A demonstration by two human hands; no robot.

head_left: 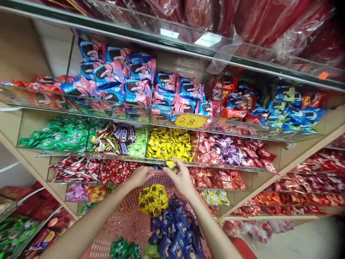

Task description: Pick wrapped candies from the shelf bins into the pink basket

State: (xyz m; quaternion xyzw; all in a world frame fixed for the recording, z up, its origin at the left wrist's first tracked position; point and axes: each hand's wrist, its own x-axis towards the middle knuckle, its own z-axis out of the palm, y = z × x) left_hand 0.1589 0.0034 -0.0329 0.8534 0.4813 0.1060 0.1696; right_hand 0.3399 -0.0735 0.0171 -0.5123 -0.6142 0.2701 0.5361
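My right hand (180, 177) pinches a small yellow-wrapped candy (170, 164) between thumb and fingers, just in front of the bin of yellow candies (169, 144). At the far rim of a pink perforated plastic basket (122, 205) is my left hand (140, 177), its fingers curled over the edge. Inside the basket lie a pile of yellow candies (153, 199), a larger heap of dark blue packets (176, 230) and some green packets (125, 249). A few pale green ones show at the bottom.
Tiered shelves with clear dividers hold green packets (61, 135), chocolate bars (124, 138), purple and red candies (229, 151), and blue-pink cookie packs (110, 73) above. A yellow price tag (191, 121) reads 28. A clear shelf lip (107, 156) runs just beyond my hands.
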